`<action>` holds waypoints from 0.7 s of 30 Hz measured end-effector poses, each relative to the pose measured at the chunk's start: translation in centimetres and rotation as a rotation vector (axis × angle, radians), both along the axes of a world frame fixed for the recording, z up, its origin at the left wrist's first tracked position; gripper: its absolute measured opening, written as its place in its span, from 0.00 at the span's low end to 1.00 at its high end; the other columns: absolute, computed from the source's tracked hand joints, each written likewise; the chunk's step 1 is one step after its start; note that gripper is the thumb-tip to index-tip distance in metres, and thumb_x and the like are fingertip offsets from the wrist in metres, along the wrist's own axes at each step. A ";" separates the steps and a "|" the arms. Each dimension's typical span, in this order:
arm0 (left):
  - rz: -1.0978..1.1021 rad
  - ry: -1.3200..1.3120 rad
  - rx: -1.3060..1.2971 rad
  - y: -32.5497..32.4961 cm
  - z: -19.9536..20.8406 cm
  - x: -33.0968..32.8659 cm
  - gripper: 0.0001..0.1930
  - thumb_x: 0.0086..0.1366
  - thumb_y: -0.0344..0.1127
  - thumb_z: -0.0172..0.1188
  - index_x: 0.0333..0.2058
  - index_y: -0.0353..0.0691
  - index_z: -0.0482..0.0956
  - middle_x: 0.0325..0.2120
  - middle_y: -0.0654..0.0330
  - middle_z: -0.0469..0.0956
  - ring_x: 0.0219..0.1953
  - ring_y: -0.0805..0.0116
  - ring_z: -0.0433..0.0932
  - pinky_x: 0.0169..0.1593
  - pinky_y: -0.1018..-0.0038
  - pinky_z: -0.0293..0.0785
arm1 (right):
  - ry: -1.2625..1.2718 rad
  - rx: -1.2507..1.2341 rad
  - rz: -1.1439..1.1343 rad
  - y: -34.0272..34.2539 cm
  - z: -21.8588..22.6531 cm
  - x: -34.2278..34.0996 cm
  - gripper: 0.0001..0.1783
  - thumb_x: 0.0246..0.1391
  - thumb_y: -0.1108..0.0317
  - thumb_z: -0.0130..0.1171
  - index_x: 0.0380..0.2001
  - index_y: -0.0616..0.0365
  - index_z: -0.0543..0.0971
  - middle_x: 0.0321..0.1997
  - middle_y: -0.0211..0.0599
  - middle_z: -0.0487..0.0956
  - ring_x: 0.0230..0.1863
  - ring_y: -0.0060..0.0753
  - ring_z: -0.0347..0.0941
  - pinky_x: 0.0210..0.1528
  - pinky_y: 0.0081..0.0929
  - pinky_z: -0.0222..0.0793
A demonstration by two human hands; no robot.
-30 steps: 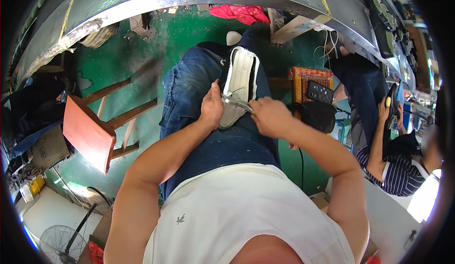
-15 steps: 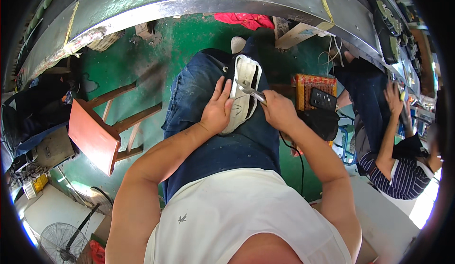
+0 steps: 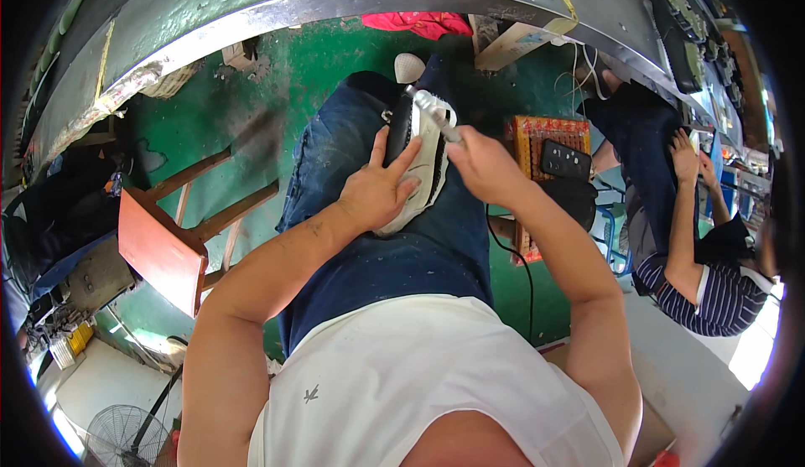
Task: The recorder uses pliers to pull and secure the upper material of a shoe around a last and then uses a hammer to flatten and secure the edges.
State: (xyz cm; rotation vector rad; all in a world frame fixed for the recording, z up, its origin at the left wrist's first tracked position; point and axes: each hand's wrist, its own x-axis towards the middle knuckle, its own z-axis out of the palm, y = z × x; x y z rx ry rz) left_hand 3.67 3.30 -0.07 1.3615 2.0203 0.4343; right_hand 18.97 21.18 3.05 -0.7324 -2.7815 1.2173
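Across my lap lies what looks like a shoe upper [image 3: 426, 178] with its pale underside up, whitish and edged in black. My left hand [image 3: 375, 192] rests on its left side, two fingers stretched out and spread apart over the edge. Wrapped round the handle of a metal hammer [image 3: 435, 115] is my right hand [image 3: 486, 165]. The hammer's head is over the far end of the upper; whether it touches cannot be made out. Under all this are my blue jeans [image 3: 386, 270].
A metal-edged workbench [image 3: 335, 6] spans the far side. To the left stands a wooden stool [image 3: 163, 245], tipped toward me in view. A red patterned box [image 3: 528, 144] with a black remote-like device [image 3: 568, 159] is at right. Further right, a person in a striped shirt [image 3: 713, 299] works.
The hammer has swung away from me to the upper's far end. The upper has tilted, showing more of its dark left side. My left fingers have spread wider.
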 end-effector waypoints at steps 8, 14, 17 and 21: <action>0.468 -0.351 0.078 -4.1 -3.4 1.4 0.39 0.69 0.48 0.58 0.72 0.37 0.54 0.65 0.31 0.62 0.61 0.38 0.73 0.64 0.63 0.69 | -0.318 0.067 0.134 -0.1 0.4 0.3 0.23 0.69 0.52 0.48 0.40 0.67 0.73 0.32 0.60 0.80 0.39 0.65 0.78 0.42 0.56 0.71; 0.359 -0.575 0.080 -4.5 -3.1 0.5 0.46 0.63 0.39 0.66 0.73 0.33 0.48 0.61 0.34 0.70 0.64 0.46 0.71 0.67 0.69 0.64 | -0.257 0.004 0.158 -3.2 -1.6 3.8 0.23 0.71 0.51 0.45 0.42 0.64 0.73 0.35 0.57 0.80 0.39 0.65 0.76 0.42 0.53 0.70; 0.226 -0.510 0.129 -5.0 -2.3 0.4 0.53 0.60 0.37 0.68 0.75 0.38 0.41 0.61 0.35 0.71 0.63 0.47 0.73 0.66 0.70 0.65 | -0.254 -0.112 0.140 -3.3 0.4 3.4 0.23 0.70 0.51 0.46 0.42 0.64 0.73 0.35 0.59 0.80 0.41 0.67 0.76 0.42 0.55 0.69; 0.204 -0.563 -0.056 -3.5 0.4 -0.8 0.55 0.56 0.34 0.69 0.75 0.41 0.40 0.59 0.34 0.72 0.59 0.44 0.75 0.64 0.66 0.68 | -0.270 -0.230 0.044 -3.5 -1.3 5.9 0.21 0.71 0.54 0.45 0.42 0.66 0.73 0.34 0.52 0.80 0.36 0.51 0.79 0.40 0.43 0.72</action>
